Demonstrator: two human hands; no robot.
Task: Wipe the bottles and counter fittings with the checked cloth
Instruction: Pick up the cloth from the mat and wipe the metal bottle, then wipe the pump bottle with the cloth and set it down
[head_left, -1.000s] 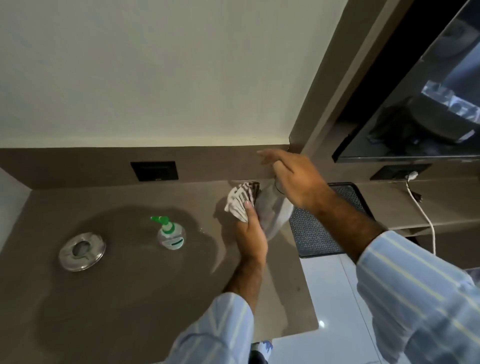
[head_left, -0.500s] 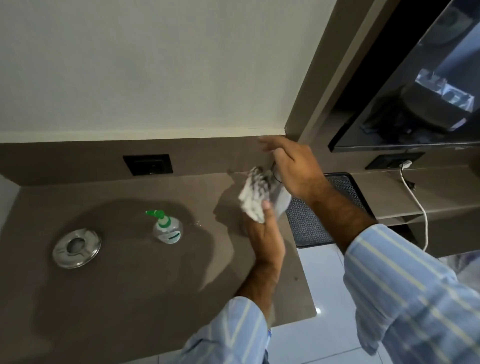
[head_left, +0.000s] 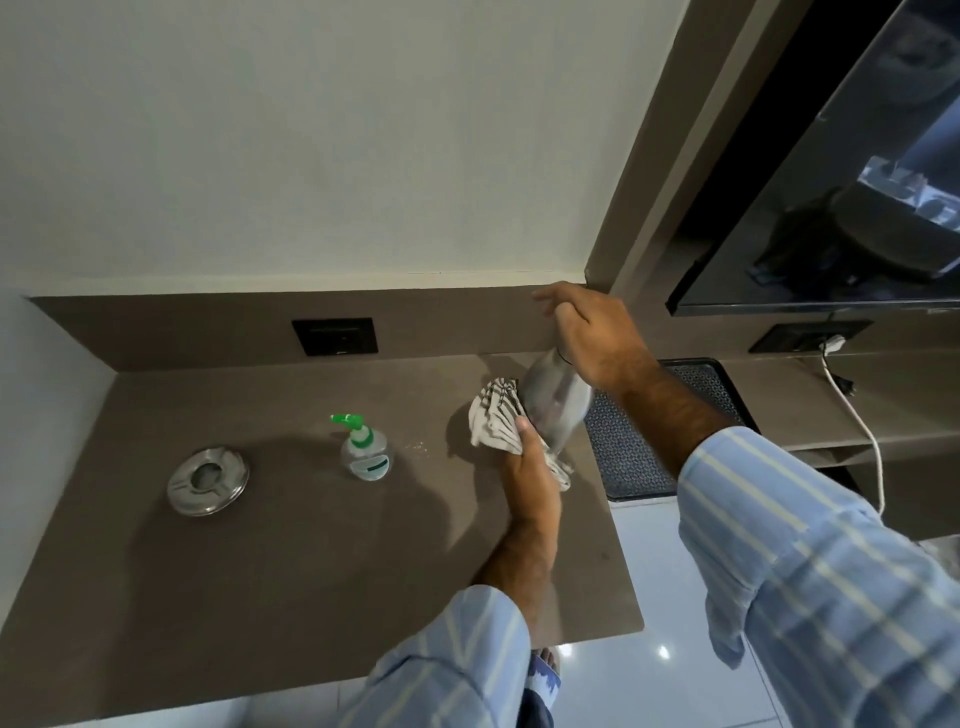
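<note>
Dim room; soft shadows on counter (head_left: 260, 571); bottle (head_left: 553, 400) motion-blurred; glare spots on floor (head_left: 663, 651); wide-angle edge bending.

Both arms wear long, loose sleeves of light blue cloth crossed by pale cream stripes. The left sleeve (head_left: 447, 670), at the lower middle of the frame, ends partway up the forearm, leaving the wrist and the left hand (head_left: 530, 462) bare. The right sleeve (head_left: 821, 561), filling the lower right, is wider and more creased, its cuff open and hanging; the right hand (head_left: 597, 332) is bare too. No rings, watch or bands show on either hand.
</note>
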